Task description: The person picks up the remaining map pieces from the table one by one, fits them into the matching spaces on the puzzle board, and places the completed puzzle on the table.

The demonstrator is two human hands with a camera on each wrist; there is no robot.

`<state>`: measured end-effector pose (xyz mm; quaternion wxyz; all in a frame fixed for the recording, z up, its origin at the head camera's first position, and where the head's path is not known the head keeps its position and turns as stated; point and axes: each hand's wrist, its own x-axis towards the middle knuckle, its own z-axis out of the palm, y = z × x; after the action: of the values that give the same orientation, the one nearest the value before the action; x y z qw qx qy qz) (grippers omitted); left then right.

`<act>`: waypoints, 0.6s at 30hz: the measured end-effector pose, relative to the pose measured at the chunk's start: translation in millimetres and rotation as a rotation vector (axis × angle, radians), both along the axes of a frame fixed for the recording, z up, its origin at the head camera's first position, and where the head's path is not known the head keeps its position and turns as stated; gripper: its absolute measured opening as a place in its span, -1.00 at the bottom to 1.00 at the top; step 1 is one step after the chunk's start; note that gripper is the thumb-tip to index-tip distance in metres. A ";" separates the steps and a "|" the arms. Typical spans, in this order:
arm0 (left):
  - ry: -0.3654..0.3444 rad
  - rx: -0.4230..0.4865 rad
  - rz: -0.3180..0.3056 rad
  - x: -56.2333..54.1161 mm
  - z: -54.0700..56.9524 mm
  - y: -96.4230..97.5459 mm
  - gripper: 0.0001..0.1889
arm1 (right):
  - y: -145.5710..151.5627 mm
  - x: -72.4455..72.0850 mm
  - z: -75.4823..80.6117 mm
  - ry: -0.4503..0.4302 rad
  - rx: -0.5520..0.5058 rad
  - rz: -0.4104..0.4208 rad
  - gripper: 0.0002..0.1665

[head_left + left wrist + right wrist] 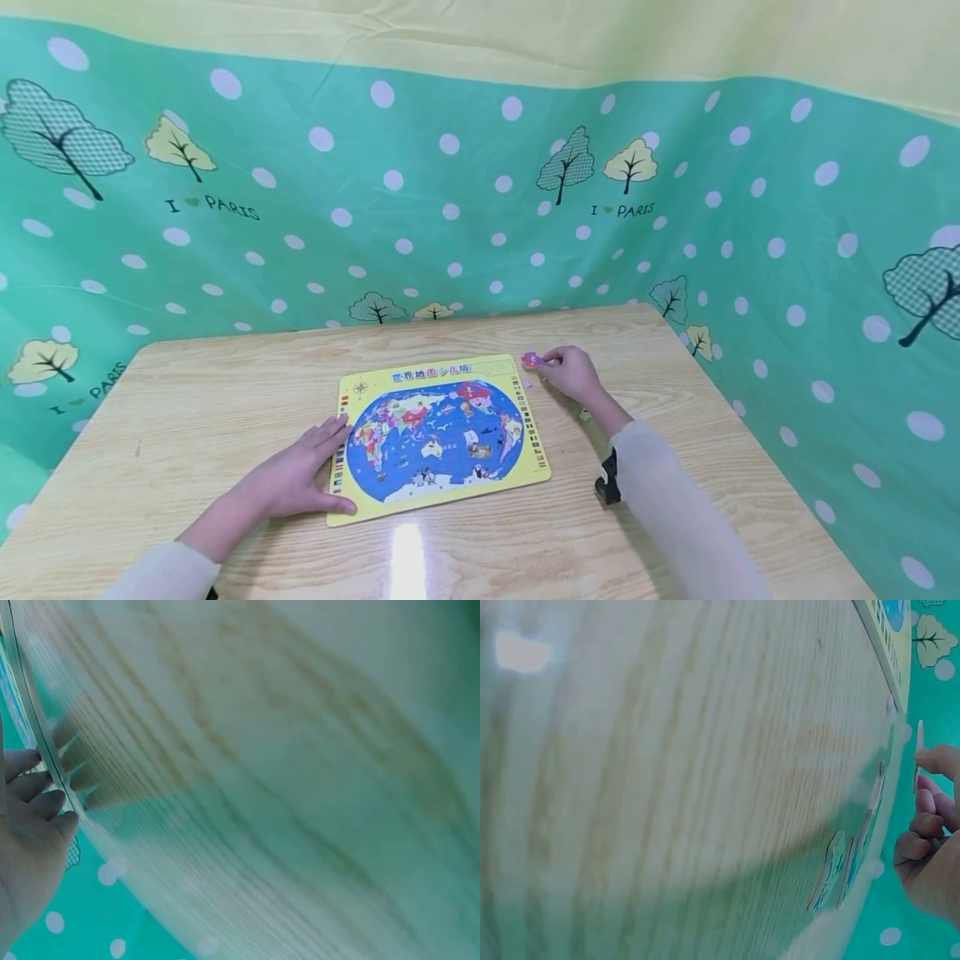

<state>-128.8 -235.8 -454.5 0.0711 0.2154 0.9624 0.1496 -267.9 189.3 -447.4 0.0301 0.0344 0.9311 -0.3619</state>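
A yellow-bordered world map puzzle board (pixel 348 505) lies flat on the wooden table, its blue ocean filled with colourful land pieces. My left hand (pixel 303 471) rests at the board's left edge, fingers extended onto the border and thumb at the near corner. In the left wrist view the fingers (pixel 46 802) lie along that edge. Beyond the board's far right corner, my right hand (pixel 573 372) pinches a small pink and purple puzzle piece (pixel 532 360). The right wrist view shows this piece (pixel 920 742) edge-on between thumb and fingers.
A small loose piece (pixel 527 384) sits just right of the board, another (pixel 585 414) under the right wrist. Thin flat pieces (pixel 829 870) lie on the table in the right wrist view. A green dotted curtain (pixel 465 208) hangs behind and right of the table (pixel 225 392).
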 end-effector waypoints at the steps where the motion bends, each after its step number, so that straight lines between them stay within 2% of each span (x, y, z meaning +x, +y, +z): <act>1: 0.000 0.000 0.001 0.1 -0.1 0.0 0.27 | -0.5 0.9 0.7 -0.005 -0.009 0.001 -0.59; 9: 0.005 0.001 -0.002 0.8 -0.7 0.1 0.28 | -5.7 6.5 4.7 -0.002 0.001 0.031 -0.57; 18: 0.011 -0.003 0.004 -0.2 -2.5 0.1 0.29 | -9.1 7.8 3.3 0.006 -0.044 0.068 -0.58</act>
<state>-129.0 -235.7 -457.1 0.0658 0.2142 0.9634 0.1470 -260.1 180.2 -444.1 0.0403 0.0010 0.9237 -0.3810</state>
